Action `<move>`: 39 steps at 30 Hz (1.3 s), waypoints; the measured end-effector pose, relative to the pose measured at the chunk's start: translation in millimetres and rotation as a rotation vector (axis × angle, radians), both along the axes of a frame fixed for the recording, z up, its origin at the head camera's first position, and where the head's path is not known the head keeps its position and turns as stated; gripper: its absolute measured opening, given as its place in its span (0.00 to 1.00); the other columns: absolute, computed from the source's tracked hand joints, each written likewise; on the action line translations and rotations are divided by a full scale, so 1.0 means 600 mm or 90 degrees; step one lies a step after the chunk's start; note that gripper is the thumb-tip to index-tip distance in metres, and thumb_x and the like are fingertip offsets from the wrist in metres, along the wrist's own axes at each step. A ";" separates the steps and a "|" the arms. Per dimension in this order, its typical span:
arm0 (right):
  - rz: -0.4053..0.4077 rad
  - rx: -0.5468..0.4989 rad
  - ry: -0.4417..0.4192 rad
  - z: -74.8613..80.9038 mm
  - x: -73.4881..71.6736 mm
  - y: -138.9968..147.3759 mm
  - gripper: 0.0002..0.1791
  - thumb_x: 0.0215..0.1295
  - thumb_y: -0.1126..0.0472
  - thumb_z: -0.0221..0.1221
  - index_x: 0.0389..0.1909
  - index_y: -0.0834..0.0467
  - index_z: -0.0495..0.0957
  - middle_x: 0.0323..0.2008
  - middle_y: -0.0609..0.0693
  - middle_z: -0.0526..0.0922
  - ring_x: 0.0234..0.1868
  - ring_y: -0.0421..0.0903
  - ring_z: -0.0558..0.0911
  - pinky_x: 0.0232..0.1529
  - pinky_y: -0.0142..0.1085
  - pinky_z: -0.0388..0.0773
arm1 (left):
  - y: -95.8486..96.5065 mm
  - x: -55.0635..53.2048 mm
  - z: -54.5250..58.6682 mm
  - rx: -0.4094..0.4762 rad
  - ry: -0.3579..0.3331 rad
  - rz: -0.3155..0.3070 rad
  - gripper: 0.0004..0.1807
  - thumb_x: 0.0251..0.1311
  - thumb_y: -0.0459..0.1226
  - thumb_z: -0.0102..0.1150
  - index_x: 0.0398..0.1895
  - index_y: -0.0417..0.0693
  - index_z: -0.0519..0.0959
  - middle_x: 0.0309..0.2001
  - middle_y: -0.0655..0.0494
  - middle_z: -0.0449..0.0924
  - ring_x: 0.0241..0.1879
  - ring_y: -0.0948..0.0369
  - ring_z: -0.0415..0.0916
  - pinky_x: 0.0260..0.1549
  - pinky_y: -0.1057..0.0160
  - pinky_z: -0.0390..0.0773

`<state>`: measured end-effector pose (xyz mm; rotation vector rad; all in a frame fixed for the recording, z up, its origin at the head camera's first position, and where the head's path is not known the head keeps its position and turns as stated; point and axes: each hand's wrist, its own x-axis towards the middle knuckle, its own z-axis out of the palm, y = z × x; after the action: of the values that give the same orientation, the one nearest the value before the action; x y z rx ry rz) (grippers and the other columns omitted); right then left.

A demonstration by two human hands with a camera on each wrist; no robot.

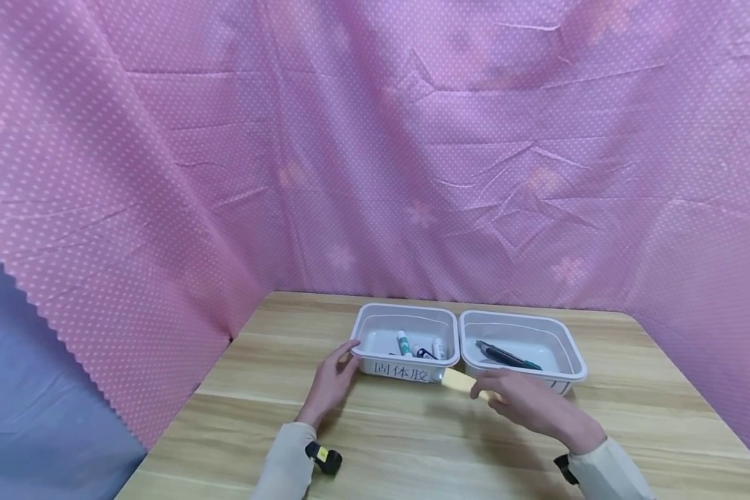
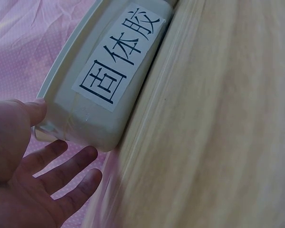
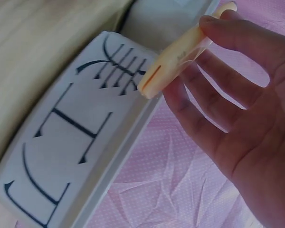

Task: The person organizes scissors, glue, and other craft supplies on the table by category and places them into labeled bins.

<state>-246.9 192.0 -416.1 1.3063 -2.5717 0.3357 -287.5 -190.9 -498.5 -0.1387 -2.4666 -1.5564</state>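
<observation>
My left hand (image 1: 332, 384) is at the front left corner of the left white bin (image 1: 406, 306), thumb (image 2: 35, 111) at its rim and the other fingers spread loosely beside its end wall. Between thumb and fingertips, my right hand (image 1: 525, 401) pinches a pale yellow, flat, elongated item (image 3: 173, 59). Clear wrapping shows on it, and a short orange-brown line marks one end. It tilts in front of the gap between the bins, outside them, its far end overlapping the left bin's label (image 2: 116, 57) in the head view.
Several small glue-stick-like tubes (image 1: 403, 344) lie in the left bin. Dark pens (image 1: 506, 355) lie in the right white bin (image 1: 562, 333), whose front label (image 3: 66, 123) carries large black characters. Both stand side by side on a wooden table (image 1: 400, 437) before a pink dotted curtain (image 1: 375, 173).
</observation>
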 end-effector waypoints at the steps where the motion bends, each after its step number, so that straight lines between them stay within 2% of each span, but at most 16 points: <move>1: 0.002 -0.002 0.001 0.003 0.000 -0.002 0.19 0.57 0.70 0.70 0.44 0.44 0.84 0.45 0.37 0.83 0.44 0.37 0.83 0.43 0.36 0.85 | 0.000 0.000 0.000 -0.001 0.000 -0.001 0.26 0.74 0.47 0.57 0.72 0.54 0.72 0.73 0.43 0.68 0.64 0.43 0.76 0.67 0.40 0.72; 5: 0.004 -0.015 -0.001 0.018 -0.002 -0.011 0.20 0.59 0.71 0.69 0.46 0.45 0.84 0.48 0.39 0.84 0.48 0.40 0.84 0.47 0.38 0.86 | 0.001 0.000 0.001 0.002 -0.005 -0.004 0.26 0.74 0.47 0.56 0.72 0.54 0.72 0.74 0.44 0.67 0.64 0.43 0.76 0.67 0.40 0.72; 12: -0.006 -0.019 -0.004 0.047 -0.004 -0.026 0.20 0.61 0.71 0.68 0.45 0.42 0.84 0.49 0.39 0.84 0.48 0.40 0.83 0.45 0.40 0.86 | -0.001 0.002 0.002 -0.003 -0.007 0.000 0.25 0.74 0.49 0.56 0.72 0.59 0.73 0.74 0.44 0.67 0.65 0.43 0.75 0.68 0.39 0.70; 24: -0.021 -0.033 0.002 0.075 -0.009 -0.037 0.18 0.61 0.71 0.67 0.46 0.46 0.85 0.52 0.44 0.85 0.54 0.47 0.84 0.55 0.46 0.85 | -0.001 -0.001 0.000 0.003 -0.002 -0.007 0.26 0.74 0.48 0.56 0.72 0.54 0.72 0.74 0.44 0.68 0.64 0.43 0.76 0.68 0.39 0.71; 32: -0.050 -0.059 -0.005 0.079 -0.007 -0.034 0.18 0.64 0.70 0.66 0.49 0.46 0.85 0.59 0.50 0.84 0.60 0.54 0.82 0.62 0.52 0.80 | 0.000 0.000 -0.001 0.003 -0.005 -0.007 0.26 0.74 0.48 0.55 0.72 0.54 0.72 0.74 0.43 0.67 0.64 0.43 0.77 0.67 0.40 0.72; 36: -0.051 -0.070 0.011 0.076 -0.012 -0.034 0.18 0.64 0.71 0.66 0.50 0.49 0.85 0.57 0.49 0.85 0.59 0.52 0.83 0.61 0.50 0.81 | 0.001 0.000 0.000 0.004 -0.004 -0.005 0.26 0.74 0.47 0.56 0.72 0.53 0.72 0.73 0.43 0.68 0.63 0.43 0.77 0.67 0.40 0.73; 39: -0.052 -0.081 0.030 0.072 -0.020 -0.030 0.18 0.62 0.72 0.67 0.50 0.50 0.84 0.54 0.46 0.86 0.56 0.49 0.84 0.56 0.48 0.84 | 0.001 -0.001 0.001 0.004 -0.006 -0.004 0.26 0.74 0.48 0.56 0.72 0.54 0.72 0.74 0.44 0.68 0.64 0.43 0.76 0.67 0.40 0.72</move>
<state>-258.9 174.2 -372.9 1.1483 -2.5103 0.4395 -288.0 -190.5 -498.1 -0.1389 -2.4706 -1.5715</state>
